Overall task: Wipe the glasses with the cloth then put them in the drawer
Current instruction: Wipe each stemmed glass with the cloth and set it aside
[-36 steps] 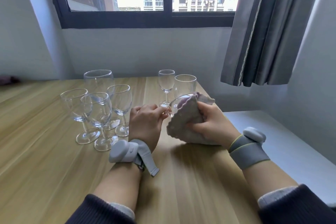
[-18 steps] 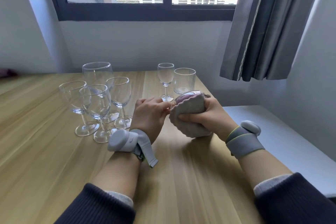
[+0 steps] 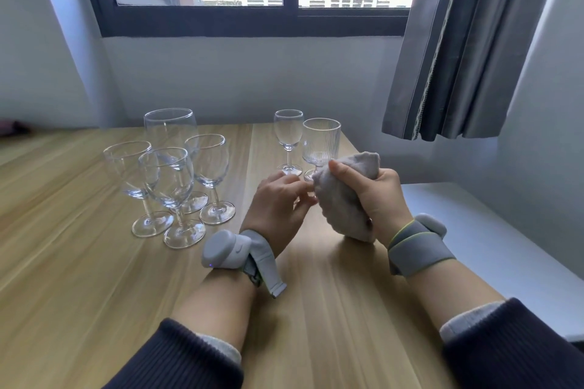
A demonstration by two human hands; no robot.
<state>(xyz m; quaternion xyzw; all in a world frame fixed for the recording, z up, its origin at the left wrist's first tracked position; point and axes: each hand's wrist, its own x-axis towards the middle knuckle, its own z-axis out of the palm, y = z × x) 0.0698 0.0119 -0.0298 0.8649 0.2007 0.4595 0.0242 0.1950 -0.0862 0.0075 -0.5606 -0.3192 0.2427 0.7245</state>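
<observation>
My right hand (image 3: 377, 196) grips a pale cloth (image 3: 341, 199) wrapped around the bowl of a glass, which the cloth hides almost fully. My left hand (image 3: 278, 202) pinches that glass at its stem end, right beside the cloth. Several clear stemmed glasses (image 3: 170, 180) stand grouped on the wooden table (image 3: 79, 278) to the left. A small wine glass (image 3: 288, 139) and a ribbed glass (image 3: 320, 144) stand behind my hands.
The table's right edge runs just right of my right hand, with a lower white surface (image 3: 493, 249) beyond it. A grey curtain (image 3: 467, 50) hangs at the upper right under the window. No drawer is in view.
The cloth has closed over the glass bowl, which showed at the rim a second ago. My right hand has turned round it, thumb now on top. The view has tilted slightly.
</observation>
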